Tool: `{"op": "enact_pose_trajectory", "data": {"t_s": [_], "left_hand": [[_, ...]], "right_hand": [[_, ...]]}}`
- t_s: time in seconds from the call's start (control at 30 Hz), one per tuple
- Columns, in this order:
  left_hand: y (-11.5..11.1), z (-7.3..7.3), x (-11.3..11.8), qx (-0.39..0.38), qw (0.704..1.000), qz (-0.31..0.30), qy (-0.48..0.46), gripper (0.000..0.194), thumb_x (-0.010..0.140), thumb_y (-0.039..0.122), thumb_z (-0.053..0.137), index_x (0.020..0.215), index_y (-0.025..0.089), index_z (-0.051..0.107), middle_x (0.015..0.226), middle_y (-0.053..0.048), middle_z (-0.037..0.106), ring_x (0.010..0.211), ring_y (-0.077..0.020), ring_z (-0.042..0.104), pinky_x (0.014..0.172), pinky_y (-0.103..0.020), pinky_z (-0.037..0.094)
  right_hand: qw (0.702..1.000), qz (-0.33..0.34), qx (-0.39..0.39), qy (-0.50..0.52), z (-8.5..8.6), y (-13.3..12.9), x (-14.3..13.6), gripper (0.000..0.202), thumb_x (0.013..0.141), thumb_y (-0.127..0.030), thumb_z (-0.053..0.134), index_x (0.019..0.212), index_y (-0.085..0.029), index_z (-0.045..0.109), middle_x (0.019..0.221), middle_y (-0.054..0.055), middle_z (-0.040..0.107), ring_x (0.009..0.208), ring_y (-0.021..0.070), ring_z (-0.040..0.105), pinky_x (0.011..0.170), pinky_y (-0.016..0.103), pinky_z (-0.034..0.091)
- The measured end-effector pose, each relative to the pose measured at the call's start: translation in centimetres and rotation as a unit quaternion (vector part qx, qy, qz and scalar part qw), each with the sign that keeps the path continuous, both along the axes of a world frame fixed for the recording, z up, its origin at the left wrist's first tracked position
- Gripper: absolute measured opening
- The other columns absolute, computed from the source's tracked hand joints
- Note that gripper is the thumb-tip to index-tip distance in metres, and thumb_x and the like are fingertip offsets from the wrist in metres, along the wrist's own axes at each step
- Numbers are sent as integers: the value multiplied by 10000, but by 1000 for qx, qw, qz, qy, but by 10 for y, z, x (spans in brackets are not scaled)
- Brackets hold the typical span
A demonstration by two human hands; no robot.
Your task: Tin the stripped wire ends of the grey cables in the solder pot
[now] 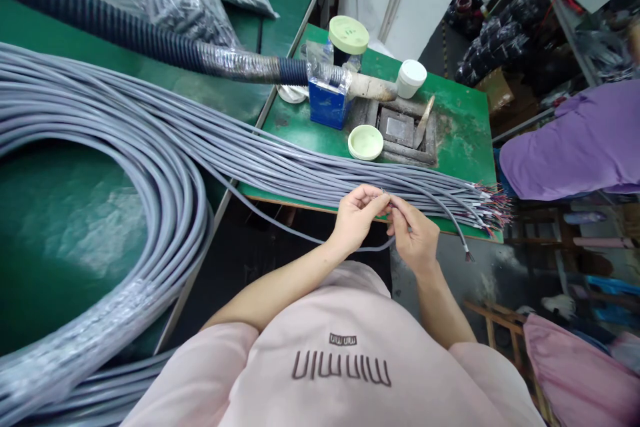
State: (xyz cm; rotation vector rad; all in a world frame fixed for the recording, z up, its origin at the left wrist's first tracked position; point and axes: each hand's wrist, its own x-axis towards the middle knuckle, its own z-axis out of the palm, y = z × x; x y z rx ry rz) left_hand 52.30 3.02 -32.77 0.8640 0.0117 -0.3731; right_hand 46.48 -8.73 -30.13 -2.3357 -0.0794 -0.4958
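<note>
My left hand (357,215) and my right hand (414,235) meet fingertip to fingertip in front of my chest. Between them is the end of one grey cable (300,234), which sags below the table edge and rises into my right hand. The fingers of my left hand pinch at thin wires at that end; the wires are too small to tell apart. Just beyond my hands lies a long bundle of grey cables (280,160), its stripped ends (493,205) fanning out in coloured wires at the right. One cable end (468,255) hangs over the edge.
On the green table (463,123) stand a solder pot (399,125) with a scraper (425,121), a pale green dish (365,142), a white jar (411,78) and a blue box (327,103) under an extraction hose (150,37). Coiled cables (185,213) fill the left. A purple-clothed person (575,140) is at right.
</note>
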Motion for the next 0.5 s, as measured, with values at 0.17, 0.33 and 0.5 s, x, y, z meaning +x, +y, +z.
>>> {"op": "enact_pose_trajectory", "data": {"t_s": [0.17,0.33,0.5], "left_hand": [[9,8,8,48,993,14,-108,260,783,372,724,939,176,657,748,-7,694,679,-113,659,674,-236,538],[35,7,38,223,929,148,-255,254,834,369,667,1003,178,672,804,-23,687,743,-131,639,750,-267,513],[52,-8,64,385,829,236,-331,200,872,357,605,903,177,687,790,-17,679,720,-135,605,726,-268,482]], "right_hand": [[998,6,34,54,19,-9,19,273,938,-247,486,1147,-214,658,763,5,696,528,114,636,613,277,547],[971,43,211,105,39,-24,77,212,891,-318,557,1002,-177,671,619,-42,607,395,92,569,407,217,451],[936,90,276,200,38,-29,145,181,788,-304,651,828,-127,655,530,-44,590,333,82,524,335,187,380]]}}
